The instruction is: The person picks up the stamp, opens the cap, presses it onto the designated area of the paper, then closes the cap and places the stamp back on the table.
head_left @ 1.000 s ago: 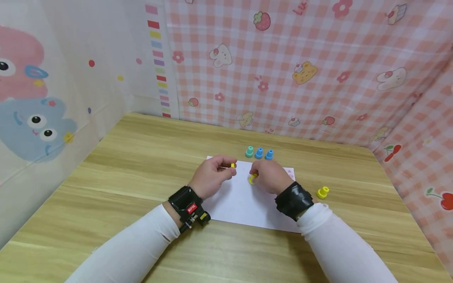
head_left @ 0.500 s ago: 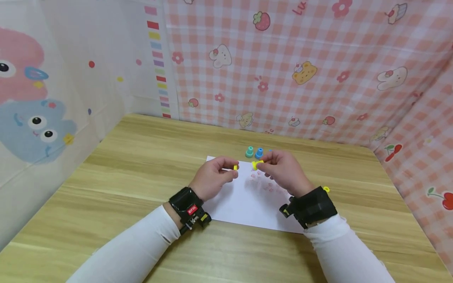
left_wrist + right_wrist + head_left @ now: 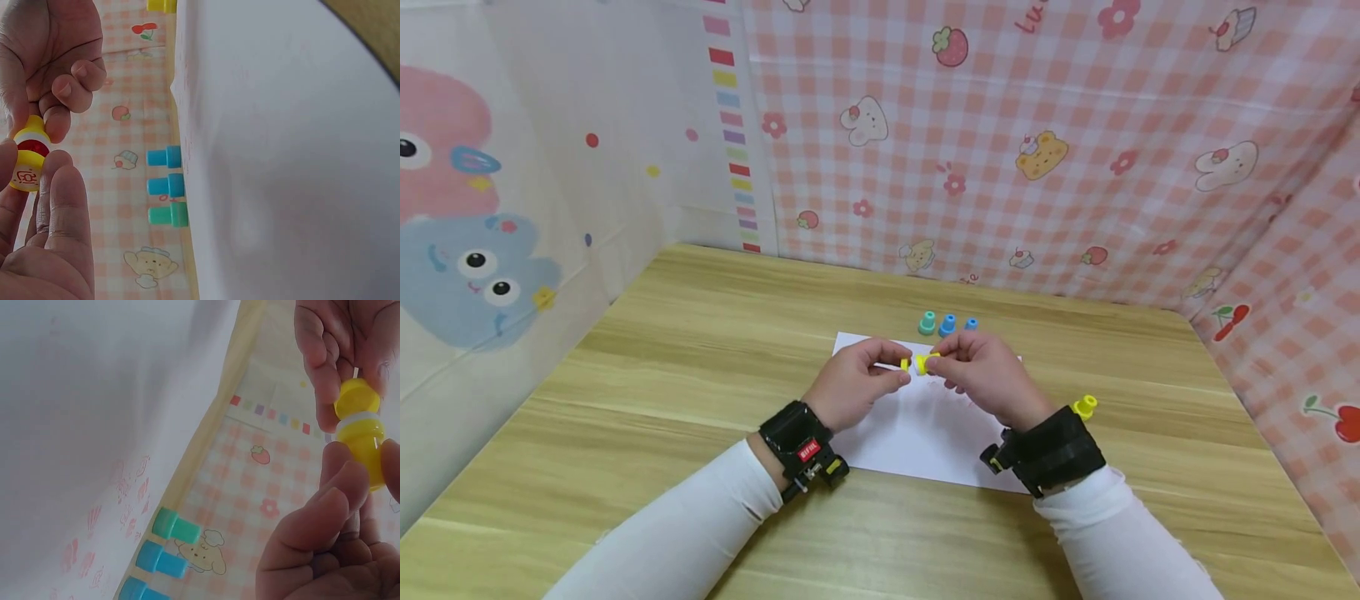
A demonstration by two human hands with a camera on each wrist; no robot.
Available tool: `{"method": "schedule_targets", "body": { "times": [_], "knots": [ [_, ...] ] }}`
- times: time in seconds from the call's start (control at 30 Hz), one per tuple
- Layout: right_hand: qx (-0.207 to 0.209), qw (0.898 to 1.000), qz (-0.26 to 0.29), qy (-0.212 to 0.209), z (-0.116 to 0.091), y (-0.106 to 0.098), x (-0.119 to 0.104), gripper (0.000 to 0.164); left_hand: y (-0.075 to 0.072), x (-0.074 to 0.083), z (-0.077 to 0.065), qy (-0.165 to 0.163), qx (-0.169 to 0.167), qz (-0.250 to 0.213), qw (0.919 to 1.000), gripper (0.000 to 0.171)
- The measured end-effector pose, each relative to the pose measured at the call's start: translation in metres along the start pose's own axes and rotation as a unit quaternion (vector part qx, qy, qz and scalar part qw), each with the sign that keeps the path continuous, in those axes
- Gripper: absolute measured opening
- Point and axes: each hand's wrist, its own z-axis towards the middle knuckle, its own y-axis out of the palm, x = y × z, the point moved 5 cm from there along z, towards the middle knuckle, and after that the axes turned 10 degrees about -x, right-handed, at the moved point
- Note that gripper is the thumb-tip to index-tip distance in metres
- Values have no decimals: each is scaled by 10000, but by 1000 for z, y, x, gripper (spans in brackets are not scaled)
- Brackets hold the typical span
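Observation:
Over the white paper [image 3: 917, 437], my left hand [image 3: 852, 382] pinches a small yellow cap [image 3: 356, 400] between thumb and fingertips. A printed label shows on the cap's outer face in the left wrist view. My right hand [image 3: 992, 383] grips a yellow toy stamp [image 3: 365, 447] by its handle, tilted sideways with its stamping end toward the cap. The stamp has a white collar and a red stamping face [image 3: 34, 147]. Cap and stamp are nearly end to end, with the cap's rim right at the stamping face. Small red prints [image 3: 72, 553] mark the paper.
Behind the paper stand a green stamp [image 3: 927, 323] and two blue stamps [image 3: 948, 325], in a row. Another yellow stamp [image 3: 1085, 407] is on the wooden table [image 3: 700, 333] to the right, beyond my right wrist. Patterned cloth [image 3: 1000, 167] hangs along the table's back edge.
My right hand has lifted the yellow stamp off the paper, turned it sideways and brought it left to the cap. My left hand has shifted slightly right, still holding the cap.

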Motion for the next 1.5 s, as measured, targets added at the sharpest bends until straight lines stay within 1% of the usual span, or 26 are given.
{"method": "schedule_targets", "body": {
  "times": [0.2, 0.5, 0.73, 1.5],
  "knots": [
    [18, 9999, 67, 91, -1, 5, 0, 18, 1, 0, 0, -21, 10, -57, 10000, 25],
    [29, 9997, 149, 187, 0, 8, 1, 18, 1, -1, 0, -43, 12, -12, 10000, 23],
    [-29, 9995, 247, 219, 0, 9, 2, 20, 1, 0, 0, -73, 29, 69, 9999, 24],
    [10, 9991, 314, 268, 0, 13, 5, 20, 3, 1, -1, -140, 10, 49, 9999, 25]
  ]
}}
